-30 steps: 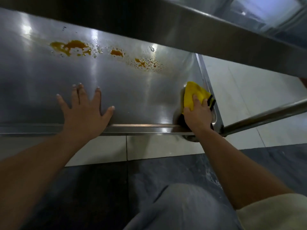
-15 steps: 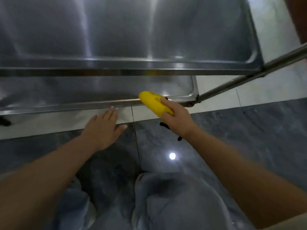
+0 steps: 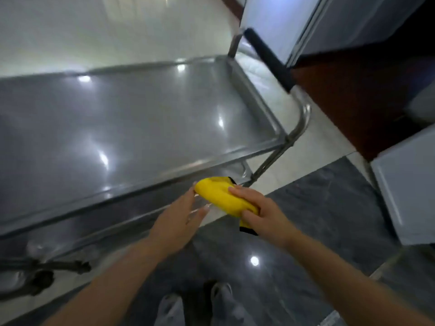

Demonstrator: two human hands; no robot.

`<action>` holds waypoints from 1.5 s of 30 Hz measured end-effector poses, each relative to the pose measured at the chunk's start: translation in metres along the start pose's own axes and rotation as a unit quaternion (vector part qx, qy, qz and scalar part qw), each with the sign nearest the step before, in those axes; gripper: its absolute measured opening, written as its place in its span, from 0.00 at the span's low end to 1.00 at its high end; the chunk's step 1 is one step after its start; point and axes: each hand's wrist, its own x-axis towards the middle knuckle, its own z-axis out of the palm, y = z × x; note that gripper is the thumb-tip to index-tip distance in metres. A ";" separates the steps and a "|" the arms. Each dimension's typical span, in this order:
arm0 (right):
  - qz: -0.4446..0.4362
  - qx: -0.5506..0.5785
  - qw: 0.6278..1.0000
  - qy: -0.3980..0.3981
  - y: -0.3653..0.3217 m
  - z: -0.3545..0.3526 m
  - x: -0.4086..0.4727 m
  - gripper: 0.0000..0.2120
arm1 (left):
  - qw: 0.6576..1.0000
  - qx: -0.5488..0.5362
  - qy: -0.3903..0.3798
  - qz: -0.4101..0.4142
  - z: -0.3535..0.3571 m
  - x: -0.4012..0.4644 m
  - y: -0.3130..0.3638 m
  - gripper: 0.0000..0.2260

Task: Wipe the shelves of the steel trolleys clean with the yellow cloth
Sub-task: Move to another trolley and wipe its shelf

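1. Two hands in the near centre, just off the near edge of the top shelf [image 3: 141, 128] of the steel trolley [image 3: 286, 140].
2. Right hand [image 3: 263, 215] closed round the yellow cloth [image 3: 223, 197]: thumb on top, fingers wrapped beneath, cloth bunched into a roll with a dark-edged corner hanging below the palm (probably gathered this way to offer a fresh face for wiping).
3. Left hand [image 3: 181, 217] open, fingers spread and holding nothing, fingertips at or just beside the far-left end of the cloth; contact impossible to confirm through the motion blur. Placed, by judgement, to help refold or reposition the cloth.
4. Cloth held in the air over the near rim, right of centre, not pressed on any surface.
5. Top shelf shown as a wide, shallow steel tray with raised rim, bright reflections only, no visible spill or stain; judged ready for a pass or already clean.
6. Lower shelf [image 3: 131, 215] partly visible under the near rim, mostly hidden, condition unclear.
7. Tubular handle [image 3: 303, 114] curving round the right end of the trolley, with a dark grip [image 3: 268, 55] further off.
8. Second steel tray surface [image 3: 404, 184] at the right, well apart (possibly another trolley awaiting the cloth).
9. Dark glossy floor [image 3: 317, 208] near, pale tiles [image 3: 117, 31] far.
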 end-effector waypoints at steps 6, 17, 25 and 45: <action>-0.083 -0.044 0.993 0.071 -0.105 -0.093 -0.038 0.27 | 0.993 -0.042 0.037 0.102 -0.100 0.021 0.136 0.31; -0.117 -0.087 0.979 0.141 -0.093 -0.286 -0.046 0.43 | 0.957 0.002 -0.056 0.283 -0.113 0.148 0.341 0.14; -0.101 -0.134 0.981 0.101 0.008 -0.431 -0.036 0.48 | 0.931 0.095 -0.146 0.320 -0.004 0.253 0.457 0.11; 0.000 -0.301 0.948 0.100 0.176 -0.700 0.199 0.15 | 0.934 0.208 -0.223 0.186 0.117 0.618 0.525 0.07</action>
